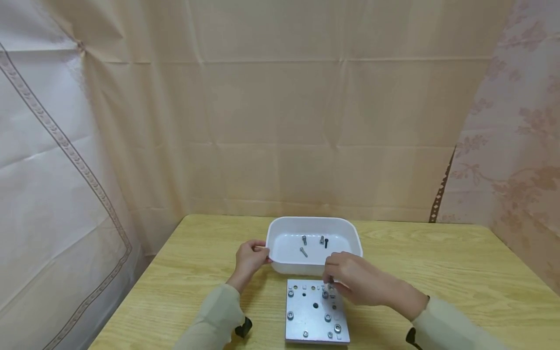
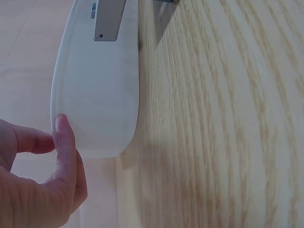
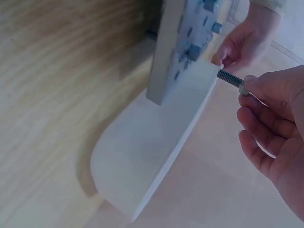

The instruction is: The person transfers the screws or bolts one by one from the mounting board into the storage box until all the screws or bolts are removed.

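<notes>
My left hand (image 1: 250, 257) grips the left end of a white plastic tray (image 1: 297, 269), its thumb and fingers pinching the rim in the left wrist view. Thumb and fingertips of my right hand (image 1: 363, 279) hold a bolt (image 3: 230, 78) by its head, the threaded shank pointing away from the fingers. That hand is over the far right corner of a silver metal plate (image 1: 306, 316). Several socket-head bolts stand in the plate, among open holes. Inside the tray lie a few loose silver bolts (image 1: 304, 252) and one black bolt (image 1: 326, 243).
A wood-grain table (image 1: 175, 291) carries the tray and, just in front of it, the plate. Beige cloth (image 1: 280, 121) hangs behind the table's far edge. Patterned cloth hangs at both sides.
</notes>
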`<state>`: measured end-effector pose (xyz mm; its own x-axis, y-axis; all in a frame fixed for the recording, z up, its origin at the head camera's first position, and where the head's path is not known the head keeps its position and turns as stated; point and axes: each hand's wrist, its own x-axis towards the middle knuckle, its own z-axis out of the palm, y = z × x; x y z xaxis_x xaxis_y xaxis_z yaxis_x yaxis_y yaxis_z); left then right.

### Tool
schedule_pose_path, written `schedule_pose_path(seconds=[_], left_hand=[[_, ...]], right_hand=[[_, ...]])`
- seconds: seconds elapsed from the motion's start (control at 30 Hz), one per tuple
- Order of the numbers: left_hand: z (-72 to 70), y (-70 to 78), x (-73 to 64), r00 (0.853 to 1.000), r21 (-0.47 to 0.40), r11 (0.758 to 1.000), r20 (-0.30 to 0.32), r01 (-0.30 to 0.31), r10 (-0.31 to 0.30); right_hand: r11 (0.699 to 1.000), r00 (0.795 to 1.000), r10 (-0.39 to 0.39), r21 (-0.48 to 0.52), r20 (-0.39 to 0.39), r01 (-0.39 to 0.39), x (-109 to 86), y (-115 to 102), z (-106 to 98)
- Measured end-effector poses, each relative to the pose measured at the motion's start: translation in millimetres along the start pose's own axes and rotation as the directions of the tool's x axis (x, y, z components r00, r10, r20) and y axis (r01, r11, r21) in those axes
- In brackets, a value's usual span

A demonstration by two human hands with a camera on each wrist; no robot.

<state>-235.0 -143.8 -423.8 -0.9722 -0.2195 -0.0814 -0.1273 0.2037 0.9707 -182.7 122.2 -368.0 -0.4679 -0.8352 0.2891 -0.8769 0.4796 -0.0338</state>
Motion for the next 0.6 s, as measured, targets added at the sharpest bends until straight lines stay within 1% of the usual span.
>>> schedule_pose_path(seconds=[0.13, 0.4, 0.6], left_hand=[[0.2, -0.1, 0.1, 1.0, -0.003, 1.0, 0.001, 0.001, -0.001], [0.3, -0.5, -0.1, 1.0, -0.023, 1.0, 0.0, 0.0, 0.0], [0.2, -0.9, 0.2, 1.0, -0.02, 1.0, -0.001, -0.006, 0.006]], right_hand=[[1.0, 1.0, -0.008, -0.018, -0.025, 0.008, 6.8, 6, -3], [1.0, 0.999, 0.002, -0.023, -0.045, -0.003, 19.4, 17, -10], [1.0, 0.999, 0.022, -0.005, -0.03, -0.022, 28.1, 26, -12]])
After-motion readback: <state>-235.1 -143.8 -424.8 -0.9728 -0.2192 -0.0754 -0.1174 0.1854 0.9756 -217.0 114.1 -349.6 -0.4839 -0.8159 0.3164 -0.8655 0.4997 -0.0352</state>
